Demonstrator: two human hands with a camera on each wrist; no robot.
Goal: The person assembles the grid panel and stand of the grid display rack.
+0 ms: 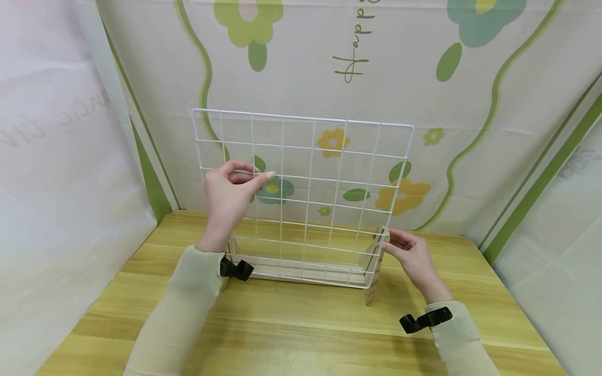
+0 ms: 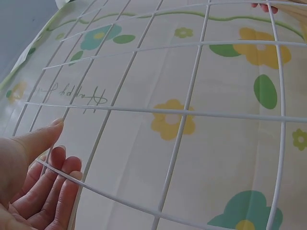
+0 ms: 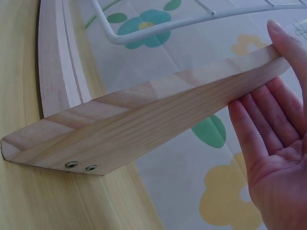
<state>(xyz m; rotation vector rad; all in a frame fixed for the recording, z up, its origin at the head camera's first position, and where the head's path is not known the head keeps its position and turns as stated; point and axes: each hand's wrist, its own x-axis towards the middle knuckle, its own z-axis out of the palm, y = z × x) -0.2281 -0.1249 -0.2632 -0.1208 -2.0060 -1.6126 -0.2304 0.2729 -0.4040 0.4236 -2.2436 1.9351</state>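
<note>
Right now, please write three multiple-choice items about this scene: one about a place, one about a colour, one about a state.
1. Where does the left hand pinch the wire grid?
A. a left-side wire
B. top right corner
C. bottom wire

2. What colour is the grid?
A. black
B. white
C. red

3. How does the grid stand?
A. flat on the table
B. rolled up
C. upright in the wooden base

Answers: 1 A, fingers close on a wire near the left edge; 2 B, wires look white; 3 C, its lower edge sits in the base.

The left hand (image 1: 230, 196) hides part of the wire grid (image 1: 301, 198) and the left wooden foot. The right wrist view cuts off the right foot's (image 3: 144, 124) upper end and most of the grid.
</note>
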